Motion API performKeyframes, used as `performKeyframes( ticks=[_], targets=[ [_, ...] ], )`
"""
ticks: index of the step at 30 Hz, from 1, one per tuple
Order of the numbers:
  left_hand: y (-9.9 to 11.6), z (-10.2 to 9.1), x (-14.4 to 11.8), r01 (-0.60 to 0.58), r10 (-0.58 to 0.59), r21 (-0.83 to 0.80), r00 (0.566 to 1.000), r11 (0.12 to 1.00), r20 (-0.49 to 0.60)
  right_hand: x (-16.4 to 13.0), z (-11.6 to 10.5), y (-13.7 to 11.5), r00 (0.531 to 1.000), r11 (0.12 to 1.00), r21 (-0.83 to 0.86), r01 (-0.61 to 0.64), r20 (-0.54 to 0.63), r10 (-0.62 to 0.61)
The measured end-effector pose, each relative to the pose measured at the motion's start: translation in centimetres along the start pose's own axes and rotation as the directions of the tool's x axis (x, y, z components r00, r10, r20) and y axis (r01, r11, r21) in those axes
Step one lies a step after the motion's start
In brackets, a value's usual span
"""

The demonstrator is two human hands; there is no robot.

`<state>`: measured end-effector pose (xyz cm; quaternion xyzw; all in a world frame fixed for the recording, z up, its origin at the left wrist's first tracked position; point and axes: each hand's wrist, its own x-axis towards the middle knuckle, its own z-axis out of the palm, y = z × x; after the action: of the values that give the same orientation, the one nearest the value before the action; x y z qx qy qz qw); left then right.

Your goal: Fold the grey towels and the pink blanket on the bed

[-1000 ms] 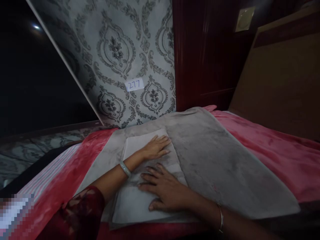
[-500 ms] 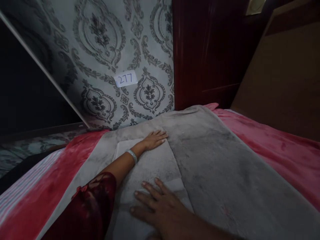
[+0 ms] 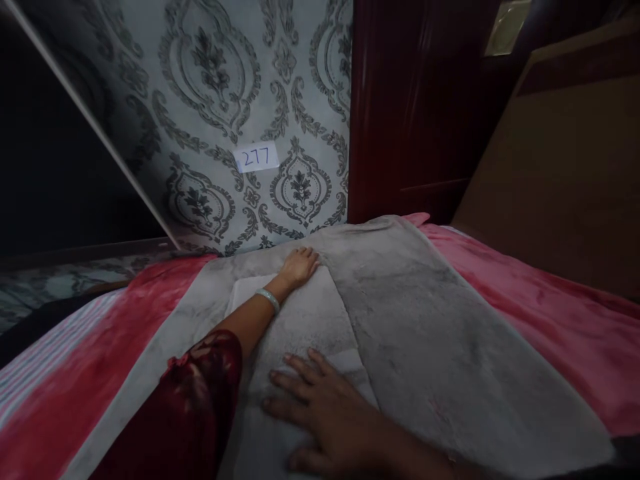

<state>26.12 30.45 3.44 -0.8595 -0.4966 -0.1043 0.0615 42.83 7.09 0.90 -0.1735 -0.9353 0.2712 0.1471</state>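
Note:
A large grey towel lies spread over a red and pink blanket on a bed. A folded part of the towel lies on top at the left middle, with a whitish underside showing at its edge. My left hand rests flat at the far end of that fold, fingers together, a pale bangle on the wrist. My right hand presses flat on the near end of the fold, fingers spread. Neither hand grips anything.
Patterned grey wallpaper rises behind the bed with a small paper label reading 277. A dark red wooden panel and a brown headboard stand at the right. Striped fabric shows at the bed's left edge.
My left hand has slid away from me along the fold to its far end. My right hand stays pressed on the near end. The view has moved closer.

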Motion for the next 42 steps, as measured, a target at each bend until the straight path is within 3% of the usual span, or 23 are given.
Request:
performKeyframes(
  ticks=[3,5,7,10,12,15,19,24,28,32,35,39,42],
  targets=[
    [0.9,-2.8,-2.5,-0.114,0.115,-0.130,0.993,0.985,0.000,0.1,0.3,0.0,1.000,1.000,-0.025,-0.005,0.021,0.005],
    [1.0,-4.2,-5.6,-0.240,0.257,-0.251,0.966,0.938,0.037,0.2,0.8,0.2,0.999,0.999,-0.048,-0.002,0.035,0.003],
    [0.7,-4.9,-9.1,-0.282,0.328,-0.301,0.937,0.911,0.115,0.2,1.3,0.5,0.999,0.998,-0.069,0.005,0.033,-0.002],
    [-0.5,-4.3,-13.4,-0.188,0.252,-0.251,0.935,0.950,0.251,0.3,1.8,0.8,0.999,0.996,-0.089,0.017,0.030,-0.014],
    [-1.5,-3.1,-14.7,-0.124,0.181,-0.200,0.937,0.972,0.298,0.3,2.0,1.0,0.999,0.995,-0.101,0.021,0.034,-0.017],
    [-2.7,-1.5,-14.0,-0.072,0.115,-0.145,0.943,0.987,0.313,0.4,2.2,1.2,0.999,0.993,-0.120,0.017,0.042,-0.012],
    [-4.2,-0.8,-11.5,0.008,0.021,-0.085,0.943,0.996,0.331,0.4,2.2,1.1,0.998,0.989,-0.148,0.003,0.055,0.005],
    [-5.7,-1.2,-9.8,0.117,-0.118,0.026,0.933,0.993,0.341,0.5,2.2,0.9,0.997,0.981,-0.193,-0.020,0.071,0.034],
    [-5.8,-2.9,-9.6,0.246,-0.260,0.092,0.944,0.965,0.204,0.7,2.2,1.0,0.996,0.970,-0.241,-0.041,0.073,0.060],
    [-3.5,-5.4,-12.5,0.346,-0.351,0.081,0.934,0.935,0.059,0.7,2.4,0.9,0.997,0.963,-0.269,-0.034,0.064,0.053],
    [0.4,-6.3,-18.5,0.276,-0.277,-0.031,0.960,0.961,-0.042,0.5,2.7,1.0,0.998,0.965,-0.260,-0.024,0.043,0.036],
    [6.5,-5.5,-28.4,0.130,-0.142,-0.100,0.982,0.986,-0.121,0.6,2.0,2.5,1.000,0.991,-0.131,0.008,0.007,-0.007],
    [9.7,-4.0,-32.9,0.138,-0.144,-0.075,0.986,0.988,-0.088,2.2,0.5,3.9,0.992,0.999,-0.042,-0.011,-0.129,0.006]
  ],
)
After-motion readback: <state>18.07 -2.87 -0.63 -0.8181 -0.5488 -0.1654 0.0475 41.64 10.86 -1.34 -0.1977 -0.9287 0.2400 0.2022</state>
